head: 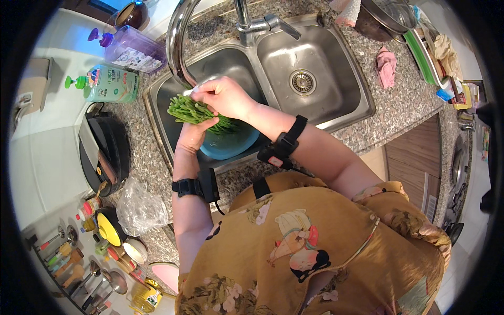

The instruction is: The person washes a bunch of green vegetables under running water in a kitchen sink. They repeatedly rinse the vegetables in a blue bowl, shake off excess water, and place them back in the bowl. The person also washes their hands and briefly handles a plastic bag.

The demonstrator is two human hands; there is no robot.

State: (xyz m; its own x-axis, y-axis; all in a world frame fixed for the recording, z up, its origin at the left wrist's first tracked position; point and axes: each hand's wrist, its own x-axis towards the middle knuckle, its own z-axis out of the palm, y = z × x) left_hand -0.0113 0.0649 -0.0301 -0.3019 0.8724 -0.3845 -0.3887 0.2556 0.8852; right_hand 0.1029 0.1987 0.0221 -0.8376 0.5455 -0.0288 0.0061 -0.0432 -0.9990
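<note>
Over the left basin of a steel double sink (360, 108), my left hand (192, 136) grips a bunch of thin green vegetable stalks (189, 110) from below. Their cut ends face up and left. My right hand (228, 96) is above the bunch, thumb and forefinger pinched on a small pale thing (195, 89) beside the faucet's mouth; what it is cannot be made out. Its lower fingers are against the stalks. Beneath both hands a blue plastic bowl (224, 147) sits in the basin, partly covered by the bunch.
The curved chrome faucet (175, 39) arches close to my hands. At left stand pump bottles, purple (136, 49) and green (112, 84). A cleaver (92, 143) lies on a black pan (118, 138), near a clear plastic bag (141, 208). A pink cloth (386, 67) lies right of the sink.
</note>
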